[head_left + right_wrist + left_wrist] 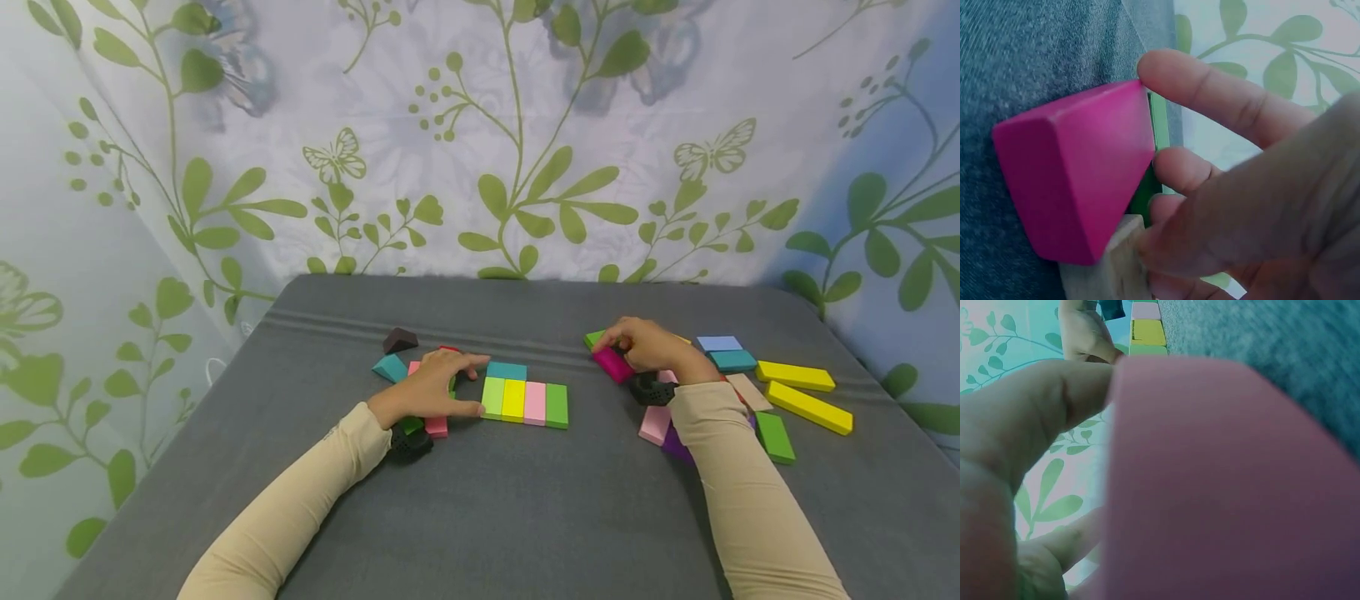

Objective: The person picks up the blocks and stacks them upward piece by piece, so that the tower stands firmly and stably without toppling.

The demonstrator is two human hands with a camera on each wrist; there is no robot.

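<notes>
My left hand (438,383) reaches over a small cluster of blocks, index finger and thumb spread. The thumb tip is right at the light green block (492,398). That block stands in a row with a yellow block (513,400), a pink block (535,403) and a green block (557,406); a teal block (507,371) lies along the back. Large and blurred in the left wrist view is a pink block (1222,487) beside the hand. My right hand (648,346) touches a magenta block (1097,162) at its corner with the index fingertip, its thumb near a wooden block (1125,256).
Yellow bars (810,407), another green block (775,437), a purple block (677,446) and a tan block (748,392) lie around the right forearm. A dark brown block (400,339) and a teal wedge (390,367) sit left. A patterned curtain (450,167) hangs behind the grey table (487,517).
</notes>
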